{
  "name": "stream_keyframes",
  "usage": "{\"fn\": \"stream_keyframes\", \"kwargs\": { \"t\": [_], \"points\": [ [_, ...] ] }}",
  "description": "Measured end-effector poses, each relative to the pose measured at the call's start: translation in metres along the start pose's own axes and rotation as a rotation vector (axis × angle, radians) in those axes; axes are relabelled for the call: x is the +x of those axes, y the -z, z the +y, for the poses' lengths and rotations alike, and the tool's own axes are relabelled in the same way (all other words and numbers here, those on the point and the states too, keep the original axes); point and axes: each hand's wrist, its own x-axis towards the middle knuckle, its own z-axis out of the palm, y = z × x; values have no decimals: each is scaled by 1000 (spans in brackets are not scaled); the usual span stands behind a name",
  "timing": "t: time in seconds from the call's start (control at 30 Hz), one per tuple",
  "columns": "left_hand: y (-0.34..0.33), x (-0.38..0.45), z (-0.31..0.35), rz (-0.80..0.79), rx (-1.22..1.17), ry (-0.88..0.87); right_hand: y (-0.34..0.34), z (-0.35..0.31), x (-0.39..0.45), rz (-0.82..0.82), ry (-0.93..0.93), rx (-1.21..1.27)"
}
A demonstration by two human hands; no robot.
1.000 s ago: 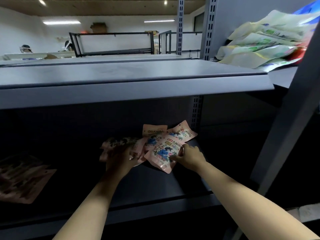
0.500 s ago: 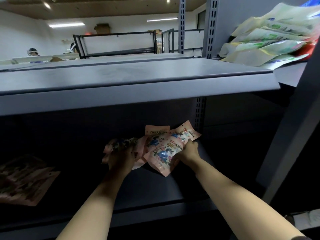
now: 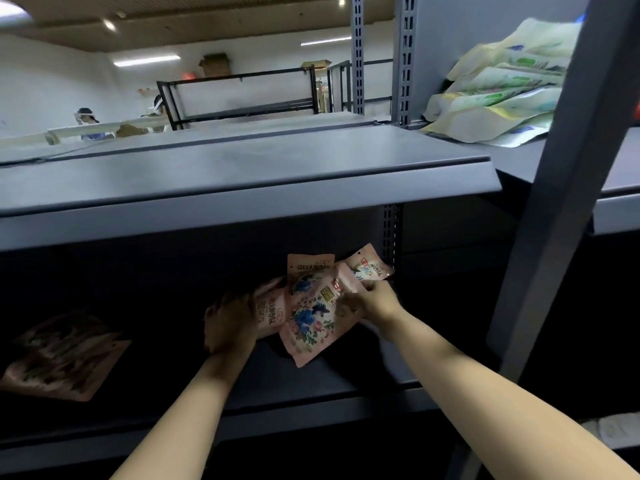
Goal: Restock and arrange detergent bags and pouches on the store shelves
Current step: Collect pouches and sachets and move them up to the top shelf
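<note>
Lower shelf (image 3: 311,386): a dark grey metal board; it carries the pink pouches (image 3: 311,306), a loose overlapping bunch with a blue flower print, under both hands.
Left hand (image 3: 230,320): fingers are curled over the left end of the bunch and grip a pink pouch there; the hand is in deep shadow, so the single fingers are hard to see.
Right hand (image 3: 375,301): thumb and fingers pinch the right edge of the bunch, just below the top-right pouch corner, which is tilted up toward the slotted post (image 3: 391,233).
Front pouch: it sticks out toward the camera between the 2 hands, its low corner pointing down over the shelf board.
Second pile (image 3: 64,355): more pinkish pouches, flat on the same shelf, well to the left of the left hand; dark, the print cannot be read, and how many there are I cannot tell.
Upper shelf (image 3: 242,188): a grey board above both hands.
Pale bags (image 3: 498,95): a stack of green-and-cream bags on the neighbour shelf, high to the right of the right hand, partly cut by a grey upright (image 3: 561,188).
Hidden: how many pouches the bunch has, I cannot tell.
Room: white walls, ceiling strip lights, a black metal rack (image 3: 242,95) far behind; 2 people with headgear at far left, small and blurred.
</note>
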Motion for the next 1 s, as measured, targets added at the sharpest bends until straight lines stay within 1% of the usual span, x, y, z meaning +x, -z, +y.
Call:
{"fn": "stream_keyframes", "kwargs": {
  "t": [0.07,0.13,0.2,0.27,0.33,0.43,0.5,0.6,0.8,0.93,1.0],
  "points": [
    [7,-7,2,65,-133,41,5,-13,-11,-29,73,74],
    [16,-18,6,151,-267,41,9,-26,-23,-18,127,135],
    [26,-30,14,240,-338,45,16,-35,-35,-2,186,172],
    [37,-42,25,311,-377,88,28,-40,-50,20,275,103],
    [46,-56,38,348,-411,138,42,-44,-64,46,353,27],
    [61,-82,59,415,-511,226,58,-50,-85,83,386,-52],
    [72,-100,76,459,-520,292,69,-53,-100,84,393,-92],
    [89,-129,108,580,-484,293,91,-50,-127,-38,514,-34],
    [134,-179,174,786,-506,281,148,-52,-174,11,851,11],
    [161,-205,216,927,-550,247,195,-66,-190,23,969,150],
    [174,-215,240,983,-547,201,226,-77,-193,47,1004,217]
  ]
}}
